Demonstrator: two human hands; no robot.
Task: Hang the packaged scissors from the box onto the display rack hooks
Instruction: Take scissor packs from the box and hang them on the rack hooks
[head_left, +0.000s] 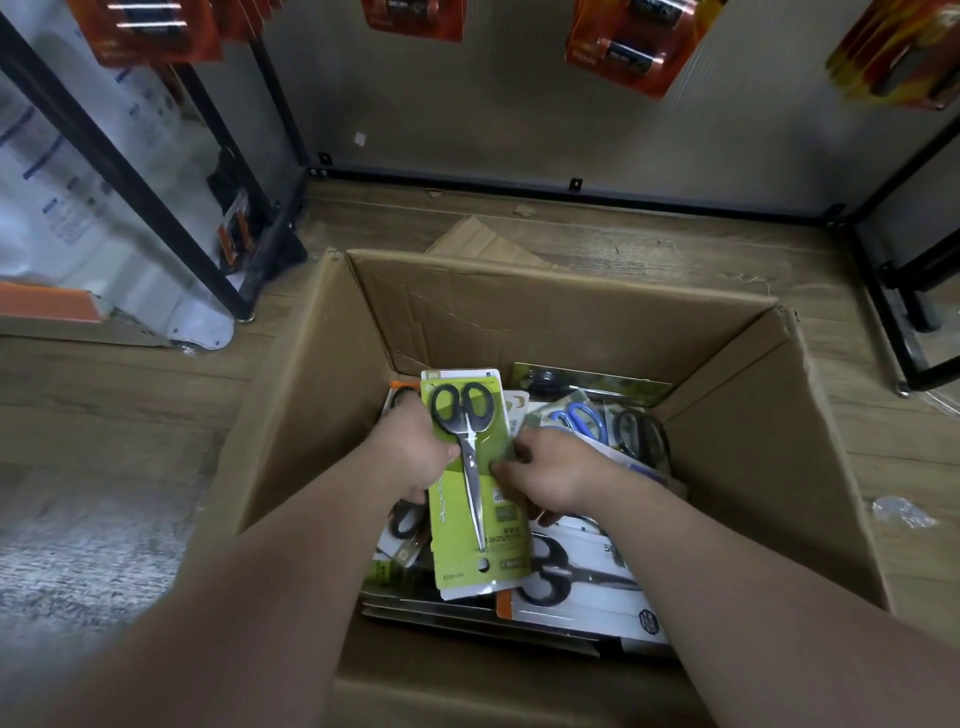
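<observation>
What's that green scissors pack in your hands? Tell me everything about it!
The green scissors pack is a long lime-green card holding one pair of scissors with black handles and shiny metal blades. The handles point away from the person, and a round hole shows near the close end. It is tilted up above other packs inside the cardboard box. The left hand grips its left edge, thumb on front; the right hand pinches its right edge.
</observation>
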